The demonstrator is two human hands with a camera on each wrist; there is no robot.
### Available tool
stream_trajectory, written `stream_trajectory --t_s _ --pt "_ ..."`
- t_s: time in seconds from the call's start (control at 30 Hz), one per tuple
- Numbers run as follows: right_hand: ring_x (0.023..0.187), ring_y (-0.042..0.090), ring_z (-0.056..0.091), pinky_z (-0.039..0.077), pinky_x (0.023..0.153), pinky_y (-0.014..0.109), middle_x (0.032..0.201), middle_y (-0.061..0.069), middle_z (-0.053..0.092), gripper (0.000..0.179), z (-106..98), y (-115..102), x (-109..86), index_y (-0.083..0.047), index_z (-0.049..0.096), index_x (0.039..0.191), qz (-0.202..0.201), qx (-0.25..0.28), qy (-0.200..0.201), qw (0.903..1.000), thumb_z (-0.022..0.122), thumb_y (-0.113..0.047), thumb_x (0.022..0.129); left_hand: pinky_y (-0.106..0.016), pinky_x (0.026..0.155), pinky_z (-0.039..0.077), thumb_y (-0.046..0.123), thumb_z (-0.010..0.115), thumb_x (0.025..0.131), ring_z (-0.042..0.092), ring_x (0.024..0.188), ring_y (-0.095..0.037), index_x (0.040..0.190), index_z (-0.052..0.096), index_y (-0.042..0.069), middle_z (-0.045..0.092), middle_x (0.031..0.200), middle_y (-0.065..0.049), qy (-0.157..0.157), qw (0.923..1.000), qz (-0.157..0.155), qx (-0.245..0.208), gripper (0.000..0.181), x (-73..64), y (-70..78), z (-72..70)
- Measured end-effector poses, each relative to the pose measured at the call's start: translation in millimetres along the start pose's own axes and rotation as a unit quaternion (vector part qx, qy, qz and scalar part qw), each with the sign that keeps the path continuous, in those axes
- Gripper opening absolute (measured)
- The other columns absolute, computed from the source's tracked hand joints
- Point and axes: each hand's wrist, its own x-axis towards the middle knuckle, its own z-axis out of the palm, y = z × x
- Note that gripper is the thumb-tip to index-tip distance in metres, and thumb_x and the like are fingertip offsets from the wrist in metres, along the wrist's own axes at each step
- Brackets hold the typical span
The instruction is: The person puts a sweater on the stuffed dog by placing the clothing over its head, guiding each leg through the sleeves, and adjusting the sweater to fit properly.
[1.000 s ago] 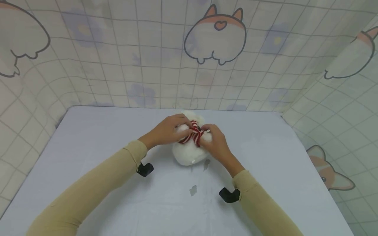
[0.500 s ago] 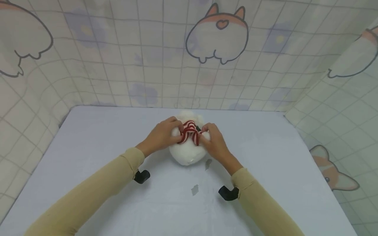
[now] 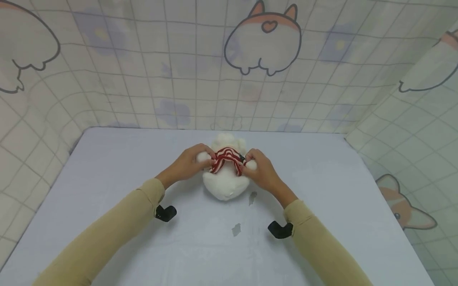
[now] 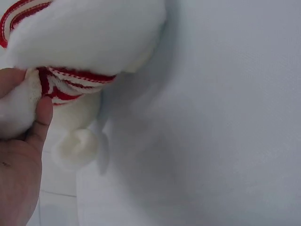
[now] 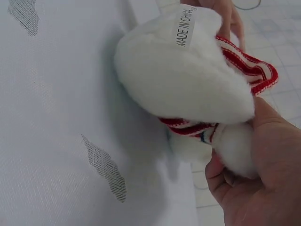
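Observation:
A white fluffy plush toy lies on the table near its far edge, wearing a red-and-white striped knitted garment. My left hand pinches the garment's edge at the toy's left side; in the left wrist view, the thumb presses a cream cuff by a white stub of the toy. At the other side, my right hand grips the garment's edge and another stub. A "MADE IN CHINA" label shows on the plush in the right wrist view. The toy's front is hidden.
The table has a white cover with grey patches in front of the toy. Grid-patterned curtains with cartoon corgis enclose the back and sides. Black wrist mounts jut from both sleeves.
My left hand has moved left, drawing the striped garment wider across the toy. The right hand has stayed nearly in place, and the toy has turned slightly.

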Motion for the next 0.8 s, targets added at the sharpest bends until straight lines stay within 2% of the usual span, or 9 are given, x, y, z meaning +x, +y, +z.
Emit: stream_trajectory --t_s 0.1,0.2,0.3,0.43,0.57,0.67,0.8 --pt "0.086 0.019 0.046 0.039 0.071 0.029 0.093 0.006 0.049 0.023 -1 1 -0.2 -0.008 0.046 0.092 -0.006 -0.001 -0.005 1.0 0.067 -0.013 0.085 -0.045 0.104 0.041 0.015 0.062 0.093 0.053 0.12 -0.022 0.101 0.061 0.016 0.06 0.115 -0.003 0.004 0.9999 0.015 0.002 0.008 -0.5 -0.4 1.9" --pt "0.086 0.019 0.046 0.039 0.07 0.028 0.093 0.006 0.049 0.024 -1 0 0.1 -0.008 0.046 0.092 -0.01 -0.001 -0.003 0.9999 0.068 -0.013 0.084 -0.041 0.095 0.045 0.008 0.057 0.089 0.054 0.106 -0.022 0.097 0.058 0.013 0.056 0.107 -0.005 0.014 0.9993 0.03 0.018 0.01 1.3 2.1 6.6" --pt "0.088 0.019 0.046 0.039 0.072 0.029 0.095 0.006 0.049 0.025 0 -1 0.6 -0.009 0.045 0.092 -0.014 -0.003 -0.002 0.9999 0.068 -0.013 0.083 -0.037 0.085 0.046 0.007 0.055 0.084 0.051 0.096 -0.021 0.094 0.055 0.013 0.051 0.101 -0.004 0.019 0.9988 0.03 0.033 0.012 3.4 5.9 10.4" --pt "0.095 0.021 0.048 0.041 0.079 0.032 0.1 0.008 0.051 0.026 -1 -4 0.2 -0.008 0.046 0.095 -0.023 -0.015 0.003 0.9996 0.068 -0.013 0.083 -0.038 0.089 0.049 0.009 0.062 0.083 0.053 0.098 -0.02 0.096 0.057 0.013 0.053 0.102 -0.004 0.025 0.9971 0.043 0.057 0.014 4.9 11.7 10.2" --pt "0.101 0.021 0.049 0.044 0.09 0.037 0.105 0.008 0.051 0.027 -2 -6 0.4 -0.009 0.048 0.099 -0.022 -0.03 -0.002 0.9993 0.068 -0.012 0.082 -0.039 0.092 0.05 0.01 0.069 0.081 0.055 0.1 -0.02 0.098 0.057 0.014 0.056 0.103 -0.004 0.018 0.995 0.052 0.084 0.021 6.2 15.9 7.4" --pt "0.1 0.02 0.048 0.044 0.091 0.037 0.103 0.007 0.05 0.029 -1 -7 0.8 -0.009 0.048 0.1 -0.023 -0.036 -0.012 0.999 0.071 -0.011 0.081 -0.039 0.089 0.05 0.006 0.068 0.078 0.053 0.099 -0.021 0.099 0.056 0.014 0.054 0.102 -0.005 0.003 0.9967 0.038 0.072 0.025 5.1 16.3 6.3" --pt "0.091 0.019 0.046 0.042 0.08 0.033 0.094 0.006 0.048 0.033 -1 -8 -0.4 -0.008 0.046 0.094 -0.027 -0.044 -0.008 0.9986 0.074 -0.009 0.076 -0.038 0.085 0.049 0.003 0.062 0.079 0.051 0.096 -0.022 0.1 0.055 0.013 0.049 0.1 -0.007 -0.011 0.9982 0.032 0.05 0.024 2.8 13.9 7.8"
